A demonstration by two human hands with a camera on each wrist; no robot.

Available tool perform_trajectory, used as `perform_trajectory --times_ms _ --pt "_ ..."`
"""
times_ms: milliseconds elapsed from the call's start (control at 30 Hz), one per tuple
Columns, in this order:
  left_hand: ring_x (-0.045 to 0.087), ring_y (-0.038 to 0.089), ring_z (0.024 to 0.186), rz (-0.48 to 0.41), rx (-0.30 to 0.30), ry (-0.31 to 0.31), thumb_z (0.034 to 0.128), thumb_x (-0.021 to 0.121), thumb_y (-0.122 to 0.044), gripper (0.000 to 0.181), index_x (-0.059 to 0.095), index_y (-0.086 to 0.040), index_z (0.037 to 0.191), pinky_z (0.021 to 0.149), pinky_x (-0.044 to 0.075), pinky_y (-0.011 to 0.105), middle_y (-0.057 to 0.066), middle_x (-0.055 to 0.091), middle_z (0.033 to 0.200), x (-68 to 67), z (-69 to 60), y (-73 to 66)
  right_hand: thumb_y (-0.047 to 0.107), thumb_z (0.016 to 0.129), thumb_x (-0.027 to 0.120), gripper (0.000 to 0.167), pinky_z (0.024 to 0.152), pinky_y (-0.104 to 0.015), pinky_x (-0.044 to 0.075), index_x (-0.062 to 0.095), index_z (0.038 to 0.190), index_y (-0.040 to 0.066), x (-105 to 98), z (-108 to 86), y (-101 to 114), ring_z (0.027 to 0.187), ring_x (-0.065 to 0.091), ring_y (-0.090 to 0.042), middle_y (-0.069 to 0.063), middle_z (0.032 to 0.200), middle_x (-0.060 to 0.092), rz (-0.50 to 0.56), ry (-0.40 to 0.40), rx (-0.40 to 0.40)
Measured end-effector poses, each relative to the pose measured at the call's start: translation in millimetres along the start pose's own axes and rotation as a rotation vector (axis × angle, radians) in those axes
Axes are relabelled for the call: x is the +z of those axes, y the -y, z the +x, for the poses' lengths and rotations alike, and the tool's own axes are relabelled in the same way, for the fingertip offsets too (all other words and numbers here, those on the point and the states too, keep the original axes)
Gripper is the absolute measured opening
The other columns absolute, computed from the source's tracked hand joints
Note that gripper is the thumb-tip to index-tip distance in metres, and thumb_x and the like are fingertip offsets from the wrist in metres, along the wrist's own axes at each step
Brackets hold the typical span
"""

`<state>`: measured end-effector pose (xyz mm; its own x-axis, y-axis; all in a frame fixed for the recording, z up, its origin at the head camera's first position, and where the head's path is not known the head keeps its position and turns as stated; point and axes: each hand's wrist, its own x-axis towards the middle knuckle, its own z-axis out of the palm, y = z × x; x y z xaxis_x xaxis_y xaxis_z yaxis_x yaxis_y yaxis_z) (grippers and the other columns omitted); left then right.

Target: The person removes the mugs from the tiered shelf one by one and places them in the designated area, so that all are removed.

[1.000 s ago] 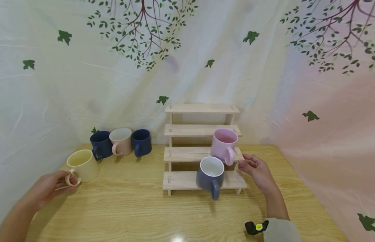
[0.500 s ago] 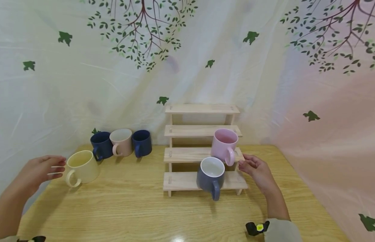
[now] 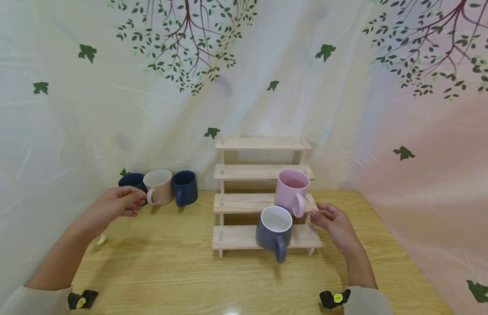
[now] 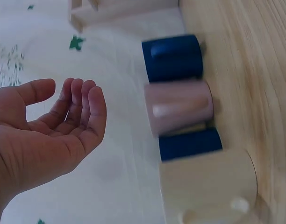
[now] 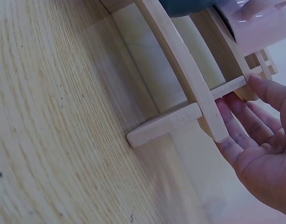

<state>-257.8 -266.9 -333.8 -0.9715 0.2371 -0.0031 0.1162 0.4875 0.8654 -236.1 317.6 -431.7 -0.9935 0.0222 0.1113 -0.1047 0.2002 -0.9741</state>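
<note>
My left hand (image 3: 112,208) hangs in the air above the yellow mug (image 3: 117,229) and in front of the left navy mug (image 3: 130,179), partly hiding both. In the left wrist view its relaxed fingers hold nothing. A light pink mug (image 3: 158,187) and another navy mug (image 3: 185,189) stand alongside. At the right end of the wooden tiered stand (image 3: 244,202), my right hand (image 3: 333,223) pinches the edge of a step between thumb and fingers, also seen in the right wrist view (image 5: 267,135).
A pink mug (image 3: 292,190) sits on the stand's second step from the bottom. On the lowest step is a grey-blue mug (image 3: 273,229) with a white inside. Behind the wooden table (image 3: 181,271) hangs a leaf-patterned cloth (image 3: 157,109).
My left hand let go of the yellow mug's handle, drew back to the left, then moved right and up over the mug. The right hand has stayed at the stand.
</note>
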Motion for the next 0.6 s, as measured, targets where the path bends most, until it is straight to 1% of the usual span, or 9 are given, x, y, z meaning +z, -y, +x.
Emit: perform_trajectory --times_ms 133,300,433,533,600 --pt "0.065 0.016 0.094 -0.022 0.041 0.038 0.1084 0.054 -0.03 0.039 0.06 0.006 0.122 0.083 0.059 0.033 0.007 0.066 0.107 22.1 6.9 -15.5 0.022 0.104 0.063 0.052 0.095 -0.032 0.056 0.048 0.143 -0.008 1 0.9 0 0.101 0.07 -0.015 -0.014 0.114 0.068 -0.003 0.0 0.001" --pt "0.064 0.02 0.096 -0.006 0.081 0.092 0.1084 0.054 -0.029 0.035 0.063 0.003 0.121 0.085 0.058 0.035 0.009 0.064 0.105 48.0 15.9 -32.4 0.022 0.104 0.062 0.052 0.097 -0.034 0.055 0.046 0.144 -0.008 1 0.2 2 0.102 0.07 -0.015 -0.015 0.116 0.068 -0.007 -0.003 0.02" --pt "0.064 0.021 0.091 -0.019 0.112 0.12 0.1078 0.055 -0.025 0.032 0.063 0.003 0.12 0.082 0.057 0.035 0.012 0.064 0.102 70.7 25.5 -42.3 0.022 0.104 0.063 0.052 0.097 -0.035 0.055 0.046 0.144 -0.007 1 -0.5 4 0.103 0.071 -0.016 -0.017 0.117 0.067 -0.014 -0.007 0.022" --pt "0.063 0.022 0.089 -0.038 0.124 0.147 0.1074 0.056 -0.022 0.028 0.064 0.003 0.118 0.081 0.058 0.036 0.013 0.064 0.103 87.3 30.9 -48.4 0.022 0.104 0.063 0.052 0.096 -0.032 0.056 0.046 0.144 -0.007 1 -0.3 3 0.102 0.071 -0.015 -0.015 0.117 0.068 -0.017 -0.006 0.019" --pt "0.065 0.021 0.09 -0.027 0.134 0.159 0.1071 0.056 -0.022 0.027 0.065 0.002 0.118 0.082 0.059 0.037 0.012 0.065 0.104 97.6 33.5 -52.7 0.021 0.104 0.062 0.053 0.095 -0.031 0.056 0.045 0.144 -0.009 0 0.2 3 0.102 0.071 -0.015 -0.014 0.115 0.068 -0.012 -0.001 0.01"
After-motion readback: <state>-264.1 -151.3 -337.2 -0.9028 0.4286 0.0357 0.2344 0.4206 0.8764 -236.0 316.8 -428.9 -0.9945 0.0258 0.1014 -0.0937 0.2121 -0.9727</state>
